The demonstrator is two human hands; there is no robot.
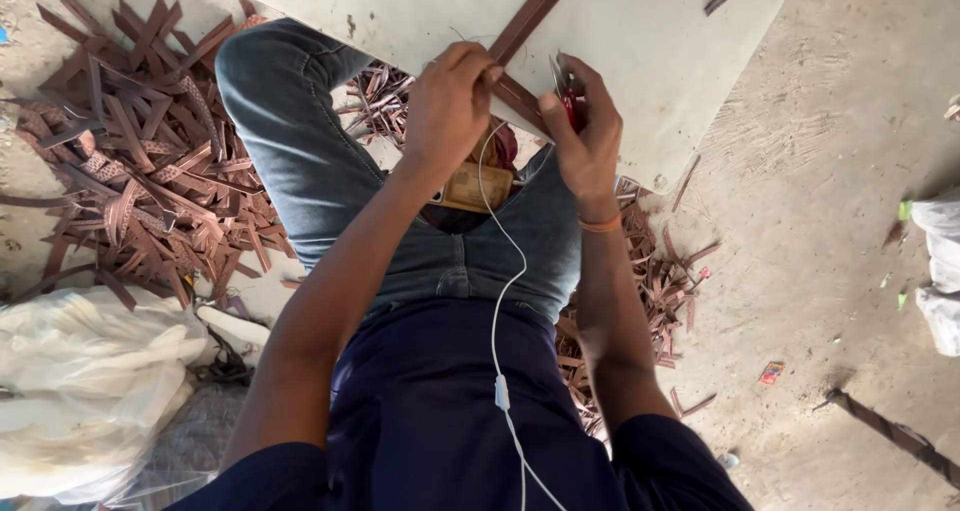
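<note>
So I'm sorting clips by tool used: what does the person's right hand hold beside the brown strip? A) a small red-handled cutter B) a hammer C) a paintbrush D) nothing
A: the right hand grips a small red-handled cutter against the brown strip, which the left hand pinches on the pale board.

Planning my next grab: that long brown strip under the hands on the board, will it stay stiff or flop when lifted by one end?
The brown strip is long, thin and flat on the pale board, so it would probably sag. Cut pieces in the pile curl, suggesting flexible, light material. The left hand pins it near the right hand, so it may slide easily.
</note>
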